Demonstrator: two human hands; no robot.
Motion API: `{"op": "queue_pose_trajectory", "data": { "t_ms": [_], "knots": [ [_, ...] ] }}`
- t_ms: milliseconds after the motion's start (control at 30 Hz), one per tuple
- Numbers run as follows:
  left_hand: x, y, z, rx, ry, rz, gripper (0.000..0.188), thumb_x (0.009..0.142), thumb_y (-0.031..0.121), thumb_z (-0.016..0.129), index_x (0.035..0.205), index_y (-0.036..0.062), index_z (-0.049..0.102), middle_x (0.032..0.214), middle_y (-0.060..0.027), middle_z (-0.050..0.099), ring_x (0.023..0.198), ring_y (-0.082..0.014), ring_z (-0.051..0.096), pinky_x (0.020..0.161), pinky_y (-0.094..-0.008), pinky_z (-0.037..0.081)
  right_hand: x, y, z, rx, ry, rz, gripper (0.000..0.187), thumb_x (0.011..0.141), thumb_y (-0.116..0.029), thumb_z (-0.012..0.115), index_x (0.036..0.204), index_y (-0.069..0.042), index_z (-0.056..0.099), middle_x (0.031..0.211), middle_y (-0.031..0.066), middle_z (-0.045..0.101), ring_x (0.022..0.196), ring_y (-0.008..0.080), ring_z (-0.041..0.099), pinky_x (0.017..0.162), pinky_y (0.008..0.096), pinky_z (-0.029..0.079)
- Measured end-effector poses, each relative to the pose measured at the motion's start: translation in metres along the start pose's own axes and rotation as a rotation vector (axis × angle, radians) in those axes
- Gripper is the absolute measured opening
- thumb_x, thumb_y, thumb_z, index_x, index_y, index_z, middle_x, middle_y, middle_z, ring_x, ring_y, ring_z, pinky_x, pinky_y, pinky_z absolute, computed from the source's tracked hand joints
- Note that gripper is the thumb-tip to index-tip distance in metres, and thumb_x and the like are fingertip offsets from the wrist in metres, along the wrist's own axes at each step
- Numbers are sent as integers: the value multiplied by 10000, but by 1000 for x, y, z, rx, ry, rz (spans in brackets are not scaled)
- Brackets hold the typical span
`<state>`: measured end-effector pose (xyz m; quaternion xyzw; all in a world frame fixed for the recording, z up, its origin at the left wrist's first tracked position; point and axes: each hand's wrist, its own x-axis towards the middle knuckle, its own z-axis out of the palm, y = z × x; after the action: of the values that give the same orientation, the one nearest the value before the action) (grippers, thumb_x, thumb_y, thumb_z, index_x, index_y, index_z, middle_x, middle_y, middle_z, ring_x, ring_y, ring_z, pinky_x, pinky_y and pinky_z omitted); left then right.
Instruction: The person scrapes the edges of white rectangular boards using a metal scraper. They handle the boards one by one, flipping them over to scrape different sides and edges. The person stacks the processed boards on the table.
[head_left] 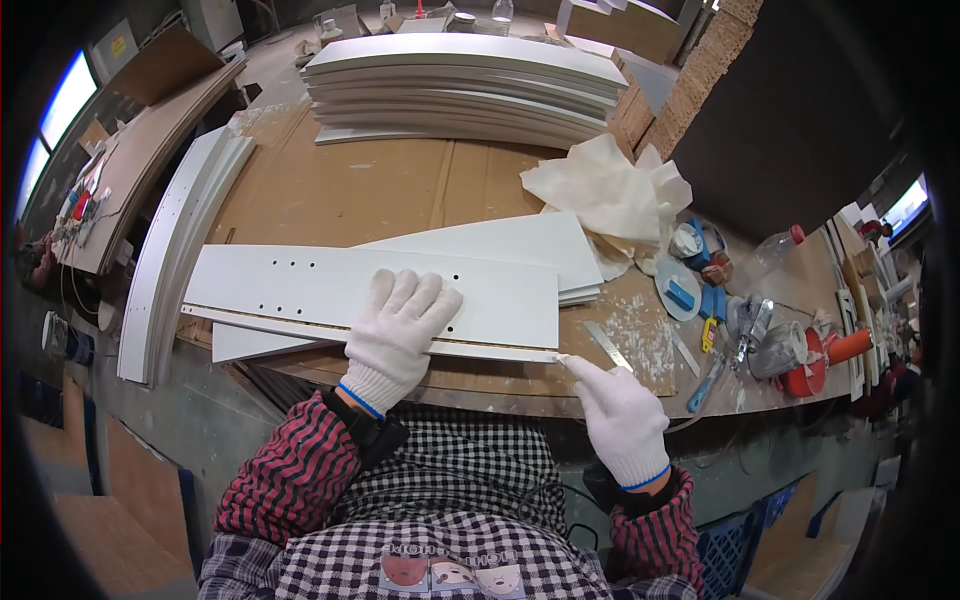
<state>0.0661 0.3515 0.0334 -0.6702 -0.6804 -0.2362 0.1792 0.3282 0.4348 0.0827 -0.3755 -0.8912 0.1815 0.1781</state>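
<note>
Lying flat and open, the left hand (pixel 398 325) rests on a drilled white panel (pixel 505 305) atop a paler board (pixel 520 235) on the desk's near side; the right hand (pixel 622 412) meets its near right corner, grip unclear.

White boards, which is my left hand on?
The drilled board lying on top of the nearest pile; the rest are under it or in separate stacks.

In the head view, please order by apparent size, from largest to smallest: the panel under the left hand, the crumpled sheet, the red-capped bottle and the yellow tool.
1. Panel under left hand
2. Crumpled sheet
3. Red-capped bottle
4. Yellow tool
</note>
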Motion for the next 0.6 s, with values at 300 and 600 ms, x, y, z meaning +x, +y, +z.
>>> {"op": "queue_pose_trajectory", "data": {
  "t_ms": [300,600],
  "knots": [
    [-2,-2,2,-13,3,-2,382,632,15,573,1004,98,596,1009,-53,575,885,-298,493,797,-403,432,-11,3,9,-119,-67,-27,261,872,-166,644,1126,-225,662,774,112,584,666,299,628,573,354,504],
    [-1,-1,1,2,1,-8,348,655,19,568,993,99,591,998,-48,569,879,-291,491,797,-394,429,-14,20,23,243,35,40,427,829,-21,656,1219,-193,655,788,121,592,668,231,596,639,321,499]
  ]
}}
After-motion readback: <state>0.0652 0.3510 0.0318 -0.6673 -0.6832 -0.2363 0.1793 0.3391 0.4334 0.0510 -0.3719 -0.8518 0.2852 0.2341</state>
